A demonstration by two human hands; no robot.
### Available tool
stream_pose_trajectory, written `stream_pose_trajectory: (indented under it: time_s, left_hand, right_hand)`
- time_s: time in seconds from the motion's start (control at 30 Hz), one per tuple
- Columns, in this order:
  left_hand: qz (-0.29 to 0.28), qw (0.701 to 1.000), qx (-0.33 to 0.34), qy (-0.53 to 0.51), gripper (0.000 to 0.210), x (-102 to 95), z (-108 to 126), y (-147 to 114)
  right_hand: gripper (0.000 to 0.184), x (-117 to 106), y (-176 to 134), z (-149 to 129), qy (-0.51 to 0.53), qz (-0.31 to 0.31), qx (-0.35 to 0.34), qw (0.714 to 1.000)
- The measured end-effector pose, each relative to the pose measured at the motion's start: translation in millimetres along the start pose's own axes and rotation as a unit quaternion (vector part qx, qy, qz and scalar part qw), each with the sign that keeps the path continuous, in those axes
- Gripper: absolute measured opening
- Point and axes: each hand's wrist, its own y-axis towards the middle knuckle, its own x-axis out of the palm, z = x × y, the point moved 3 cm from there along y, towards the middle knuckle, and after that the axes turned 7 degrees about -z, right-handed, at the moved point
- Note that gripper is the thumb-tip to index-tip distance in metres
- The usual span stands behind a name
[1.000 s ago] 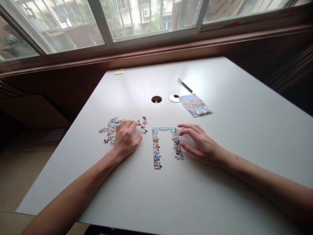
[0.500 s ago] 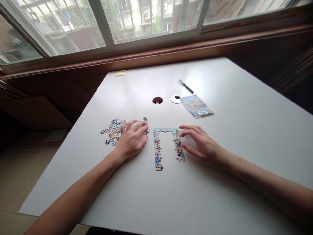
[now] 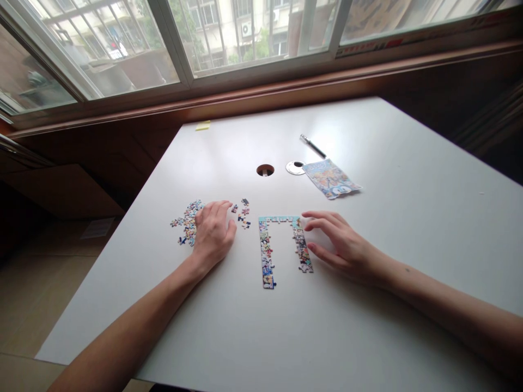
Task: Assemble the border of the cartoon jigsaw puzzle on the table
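A partly joined jigsaw puzzle frame (image 3: 267, 256) lies on the white table, with a top edge and two sides joined and an open bottom. My right hand (image 3: 343, 242) rests at its right side, fingers apart, fingertips near or against the border. Over the right part of a heap of loose puzzle pieces (image 3: 188, 220) is my left hand (image 3: 214, 228), its fingers bent and the thumb held apart. Part of the heap is hidden beneath that hand. Several separate pieces (image 3: 244, 211) lie between the left hand and the frame.
Beyond the frame lie a crumpled picture packet (image 3: 333, 178), a dark pen (image 3: 313, 146) and a round metal cover (image 3: 294, 167). A cable hole (image 3: 265, 170) opens in the table. A yellow sticky note (image 3: 203, 126) is near the far left edge, below the window.
My left hand has drawn back left from the separate pieces toward the heap, uncovering them, and its fingers are more bent. My right hand stays beside the frame. The view has shifted slightly.
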Motion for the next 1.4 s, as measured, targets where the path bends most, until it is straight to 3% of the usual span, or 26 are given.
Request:
stream_pose_trajectory:
  time_s: [0.67,1.0,1.4]
  left_hand:
    - [-0.031,0.999,0.011,-0.014,0.038,2.2,1.1,-0.6]
    - [-0.081,0.992,0.101,0.006,0.032,-1.6,11.2,-2.6]
    - [-0.091,0.990,0.109,-0.018,0.032,-0.7,11.2,-1.4]
  right_hand:
    - [0.027,1.3,0.1,2.7,0.005,0.003,-0.007,1.000]
    - [0.025,0.8,0.4,-0.3,0.004,0.003,-0.005,1.000]
    - [0.026,-1.2,1.0,-0.8,0.012,0.010,-0.004,1.000]
